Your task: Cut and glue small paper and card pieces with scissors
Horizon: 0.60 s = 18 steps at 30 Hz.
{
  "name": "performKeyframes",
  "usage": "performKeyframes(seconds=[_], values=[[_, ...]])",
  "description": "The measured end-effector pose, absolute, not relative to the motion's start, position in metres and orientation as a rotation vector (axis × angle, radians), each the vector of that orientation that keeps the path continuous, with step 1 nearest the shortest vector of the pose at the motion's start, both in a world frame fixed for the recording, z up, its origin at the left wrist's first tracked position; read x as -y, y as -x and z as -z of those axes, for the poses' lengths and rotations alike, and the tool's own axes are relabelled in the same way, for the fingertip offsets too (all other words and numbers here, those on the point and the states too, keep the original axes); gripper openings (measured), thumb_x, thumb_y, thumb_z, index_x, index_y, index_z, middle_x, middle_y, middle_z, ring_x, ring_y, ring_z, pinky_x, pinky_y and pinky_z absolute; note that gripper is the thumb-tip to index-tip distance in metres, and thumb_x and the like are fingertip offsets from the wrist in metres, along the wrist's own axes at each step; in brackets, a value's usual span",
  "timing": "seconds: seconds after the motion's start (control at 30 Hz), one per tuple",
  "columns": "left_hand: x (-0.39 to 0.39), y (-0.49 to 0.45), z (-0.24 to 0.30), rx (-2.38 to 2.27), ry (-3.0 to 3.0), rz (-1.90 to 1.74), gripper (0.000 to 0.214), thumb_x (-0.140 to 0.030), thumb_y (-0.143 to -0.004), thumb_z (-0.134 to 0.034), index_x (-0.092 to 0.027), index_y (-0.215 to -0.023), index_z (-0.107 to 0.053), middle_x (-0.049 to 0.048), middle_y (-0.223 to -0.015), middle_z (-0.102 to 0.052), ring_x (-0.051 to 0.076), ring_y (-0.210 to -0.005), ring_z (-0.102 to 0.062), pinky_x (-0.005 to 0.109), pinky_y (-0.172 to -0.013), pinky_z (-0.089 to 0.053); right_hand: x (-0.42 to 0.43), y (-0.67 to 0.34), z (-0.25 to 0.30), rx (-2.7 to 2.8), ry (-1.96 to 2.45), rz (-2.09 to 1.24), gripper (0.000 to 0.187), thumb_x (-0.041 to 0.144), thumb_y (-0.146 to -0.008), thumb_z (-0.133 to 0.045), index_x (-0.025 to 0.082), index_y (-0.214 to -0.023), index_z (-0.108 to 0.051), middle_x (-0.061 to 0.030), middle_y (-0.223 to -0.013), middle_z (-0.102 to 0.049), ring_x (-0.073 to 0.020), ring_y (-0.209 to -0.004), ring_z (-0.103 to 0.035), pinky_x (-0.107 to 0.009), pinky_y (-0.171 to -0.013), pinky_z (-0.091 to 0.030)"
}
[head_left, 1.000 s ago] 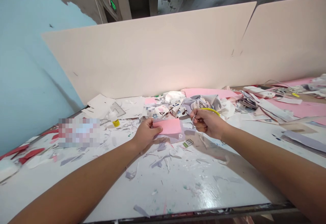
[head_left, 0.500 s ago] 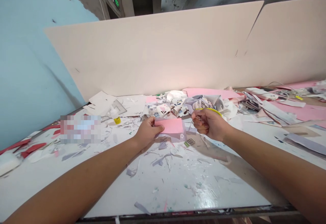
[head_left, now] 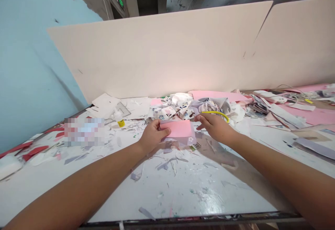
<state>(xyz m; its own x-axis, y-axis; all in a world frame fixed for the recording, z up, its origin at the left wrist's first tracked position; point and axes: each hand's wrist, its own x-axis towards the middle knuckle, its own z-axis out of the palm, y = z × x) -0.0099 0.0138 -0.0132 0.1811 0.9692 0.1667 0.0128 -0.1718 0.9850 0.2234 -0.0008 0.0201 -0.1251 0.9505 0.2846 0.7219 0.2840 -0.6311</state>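
The left hand (head_left: 153, 136) rests palm down, its grip narrow, fingers holding the edge of a pink rectangular paper card (head_left: 178, 129). The card sits on a lilac floral paper sheet (head_left: 191, 140) on the white, scrap-strewn desk (head_left: 209, 202). The right hand (head_left: 216, 127) hovers palm down, its grip open and empty, just beside a curved yellow plastic loop (head_left: 216, 113).

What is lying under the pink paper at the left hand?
Beneath the pink paper lies a lilac sheet with a white flower print. Its part under the pink paper is covered, so it cannot be seen.
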Motion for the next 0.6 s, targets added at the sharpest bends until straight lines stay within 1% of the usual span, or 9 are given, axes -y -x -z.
performKeyframes(seconds=[0.03, 0.1, 0.13, 0.2, 0.27, 0.3, 0.37, 0.47, 0.6], values=[[-0.014, 0.010, 0.013, -1.013, -1.423, -1.180, 0.030, -0.029, -0.061, -0.070, -0.016, -0.083, -0.055, -0.0009, -0.070, -0.057, 0.010, -0.060, -0.055, 0.024, -0.053, -0.048, -0.002, -0.228, -0.020, 1.885, 1.512, -0.461, 0.033, 0.022, -0.082, -0.038, 0.020, -0.111, -0.054, -0.0059, -0.099, -0.066, -0.0200, -0.082, -0.064, -0.032, -0.072, -0.047], [-0.014, 0.010, 0.013, -1.014, -1.388, -1.176, 0.029, -0.028, -0.061, -0.070, -0.016, -0.082, -0.054, -0.0006, -0.071, -0.057, 0.011, -0.060, -0.056, 0.026, -0.053, -0.050, -0.006, -0.236, -0.022, 1.871, 1.505, -0.398, 0.048, 0.011, -0.073, -0.045, 0.023, -0.120, -0.047, -0.0057, -0.116, -0.059, -0.0207, -0.099, -0.059, -0.032, -0.079, -0.046], [-0.013, 0.009, 0.013, -1.010, -1.369, -1.174, 0.030, -0.028, -0.061, -0.070, -0.016, -0.083, -0.054, -0.0004, -0.072, -0.057, 0.012, -0.061, -0.056, 0.028, -0.053, -0.051, -0.007, -0.240, -0.025, 1.898, 1.495, -0.344, 0.052, 0.009, -0.069, -0.047, 0.024, -0.119, -0.049, -0.0048, -0.124, -0.054, -0.0219, -0.109, -0.053, -0.033, -0.085, -0.044], [-0.013, 0.009, 0.012, -1.004, -1.348, -1.165, 0.030, -0.028, -0.061, -0.070, -0.017, -0.084, -0.054, -0.0003, -0.072, -0.057, 0.012, -0.060, -0.056, 0.029, -0.052, -0.051, -0.007, -0.246, -0.032, 1.949, 1.490, -0.248, 0.044, 0.014, -0.068, -0.052, 0.028, -0.109, -0.057, -0.0020, -0.134, -0.044, -0.0256, -0.118, -0.044, -0.039, -0.094, -0.037], [-0.013, 0.008, 0.012, -1.013, -1.362, -1.162, 0.030, -0.028, -0.061, -0.070, -0.016, -0.083, -0.054, -0.0008, -0.070, -0.056, 0.011, -0.058, -0.055, 0.028, -0.051, -0.050, -0.004, -0.246, -0.038, 1.912, 1.486, -0.097, 0.026, 0.027, -0.075, -0.050, 0.027, -0.097, -0.063, -0.0021, -0.129, -0.049, -0.0293, -0.119, -0.041, -0.049, -0.099, -0.026], [-0.013, 0.008, 0.012, -1.019, -1.379, -1.165, 0.029, -0.027, -0.061, -0.070, -0.016, -0.082, -0.054, -0.0012, -0.068, -0.056, 0.011, -0.057, -0.055, 0.026, -0.050, -0.049, -0.002, -0.244, -0.040, 1.883, 1.472, -0.022, 0.024, 0.034, -0.079, -0.046, 0.026, -0.092, -0.065, -0.0035, -0.122, -0.055, -0.0301, -0.117, -0.043, -0.053, -0.099, -0.021], [-0.012, 0.008, 0.012, -1.032, -1.423, -1.175, 0.028, -0.027, -0.062, -0.070, -0.016, -0.083, -0.054, -0.0021, -0.066, -0.055, 0.009, -0.055, -0.053, 0.023, -0.049, -0.046, 0.003, -0.236, -0.040, 1.867, 1.429, 0.001, 0.036, 0.042, -0.085, -0.036, 0.022, -0.083, -0.065, -0.0063, -0.102, -0.063, -0.0293, -0.106, -0.050, -0.053, -0.095, -0.023], [-0.010, 0.007, 0.012, -1.025, -1.467, -1.188, 0.029, -0.029, -0.063, -0.069, -0.016, -0.085, -0.055, -0.0029, -0.065, -0.056, 0.007, -0.055, -0.051, 0.020, -0.050, -0.043, 0.011, -0.218, -0.030, 1.872, 1.387, -0.429, 0.042, 0.052, -0.083, -0.036, 0.019, -0.084, -0.060, -0.0062, -0.086, -0.063, -0.0236, -0.085, -0.056, -0.037, -0.076, -0.039], [-0.008, 0.006, 0.012, -0.969, -1.485, -1.192, 0.031, -0.031, -0.063, -0.070, -0.016, -0.085, -0.055, -0.0016, -0.071, -0.059, 0.009, -0.064, -0.055, 0.022, -0.057, -0.044, 0.015, -0.197, -0.013, 1.657, 1.291, -1.035, 0.040, 0.058, -0.071, -0.053, 0.019, -0.079, -0.057, -0.0026, -0.076, -0.062, -0.0179, -0.069, -0.057, -0.027, -0.058, -0.041]])
